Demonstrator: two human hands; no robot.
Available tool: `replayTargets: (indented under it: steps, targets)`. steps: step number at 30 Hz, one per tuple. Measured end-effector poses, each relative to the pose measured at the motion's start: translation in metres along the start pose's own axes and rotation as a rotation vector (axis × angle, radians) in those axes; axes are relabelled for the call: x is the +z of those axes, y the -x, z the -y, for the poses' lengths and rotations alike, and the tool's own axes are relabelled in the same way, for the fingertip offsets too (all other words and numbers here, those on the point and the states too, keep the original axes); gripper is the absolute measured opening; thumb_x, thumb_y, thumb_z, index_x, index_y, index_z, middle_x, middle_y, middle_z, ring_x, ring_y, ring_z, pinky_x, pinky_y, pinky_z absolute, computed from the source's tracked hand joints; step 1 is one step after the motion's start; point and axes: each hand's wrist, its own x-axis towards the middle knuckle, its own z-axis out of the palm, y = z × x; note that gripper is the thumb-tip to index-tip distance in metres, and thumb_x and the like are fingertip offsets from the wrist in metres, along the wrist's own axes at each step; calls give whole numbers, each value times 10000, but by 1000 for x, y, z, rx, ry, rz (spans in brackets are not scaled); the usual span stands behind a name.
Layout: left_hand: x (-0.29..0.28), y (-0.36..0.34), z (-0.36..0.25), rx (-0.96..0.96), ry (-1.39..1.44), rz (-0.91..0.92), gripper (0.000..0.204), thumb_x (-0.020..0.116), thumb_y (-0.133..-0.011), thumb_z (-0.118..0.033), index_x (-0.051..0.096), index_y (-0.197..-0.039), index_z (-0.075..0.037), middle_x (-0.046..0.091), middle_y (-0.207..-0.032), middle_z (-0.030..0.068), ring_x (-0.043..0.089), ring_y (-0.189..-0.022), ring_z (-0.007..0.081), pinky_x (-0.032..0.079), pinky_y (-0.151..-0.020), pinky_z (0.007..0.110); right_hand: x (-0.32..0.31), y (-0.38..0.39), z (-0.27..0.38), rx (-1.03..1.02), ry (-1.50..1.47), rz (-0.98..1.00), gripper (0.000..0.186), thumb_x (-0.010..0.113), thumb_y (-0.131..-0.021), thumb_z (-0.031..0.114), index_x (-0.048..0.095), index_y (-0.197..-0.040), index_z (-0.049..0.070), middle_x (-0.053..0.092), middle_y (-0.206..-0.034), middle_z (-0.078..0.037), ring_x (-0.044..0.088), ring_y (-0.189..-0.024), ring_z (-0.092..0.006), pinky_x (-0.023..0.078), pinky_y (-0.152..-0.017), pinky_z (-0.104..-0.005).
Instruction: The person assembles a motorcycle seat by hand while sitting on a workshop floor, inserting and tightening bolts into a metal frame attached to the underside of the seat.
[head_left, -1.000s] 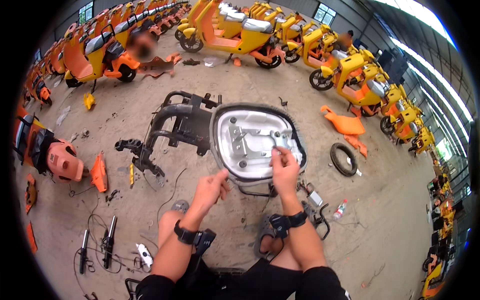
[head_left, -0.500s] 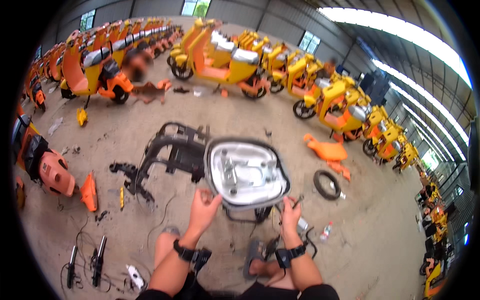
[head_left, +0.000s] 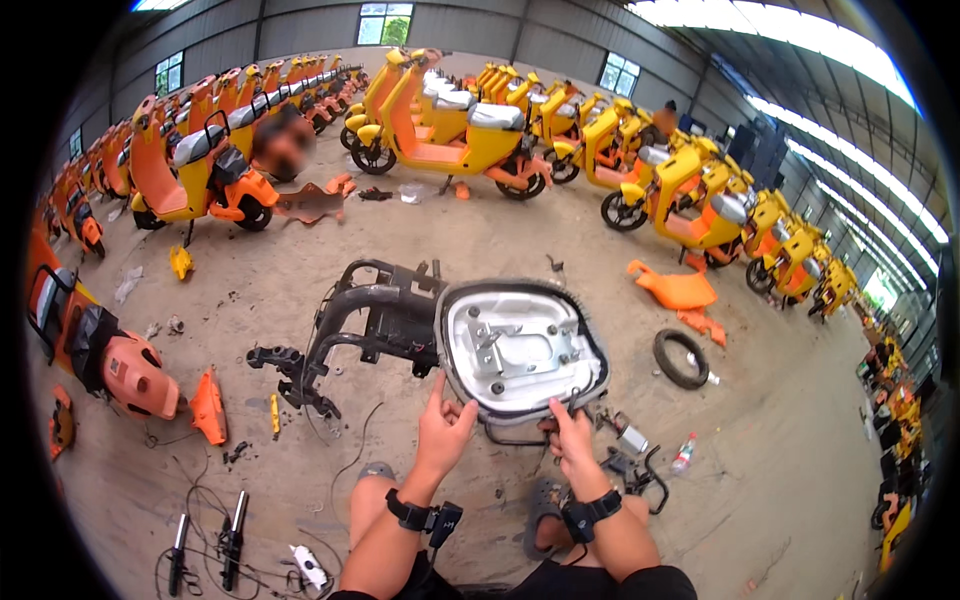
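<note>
A person crouching on a concrete floor (head_left: pixel 500 240) is working at the near rim of an upturned grey-white plastic scooter seat base (head_left: pixel 520 347), lying on a stripped black metal scooter frame (head_left: pixel 375 320) just beyond the hands. The left hand (head_left: pixel 443 428) is touching the rim with fingers spread; the right hand (head_left: pixel 568 436) is pinching the edge, apparently prying the cover loose, so the next move likely calls for a firmer pull. The right fingertips are hard to make out against dark trim.
</note>
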Motion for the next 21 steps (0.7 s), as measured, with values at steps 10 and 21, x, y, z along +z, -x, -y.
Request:
replayTargets:
  steps: [10,21]
  targets:
    - [12,-7,11,168,-318,-172,681,699,-865,-132,382,-1420,104,529,-590,-10,449,-519,34,358,-469,205,3,-12,-12,-3,-172,94,157,568,-940,179,468,-932,57,582,-724,-122,312,-401,-54,218,-362,-233]
    - [20,3,0,422,-348,-190,679,703,-808,-61,414,-1398,111,521,-553,1,445,-488,34,376,-476,197,-5,-16,-17,-98,-343,139,139,548,-934,123,453,-1021,72,556,-716,-69,308,-393,-61,213,-353,-226]
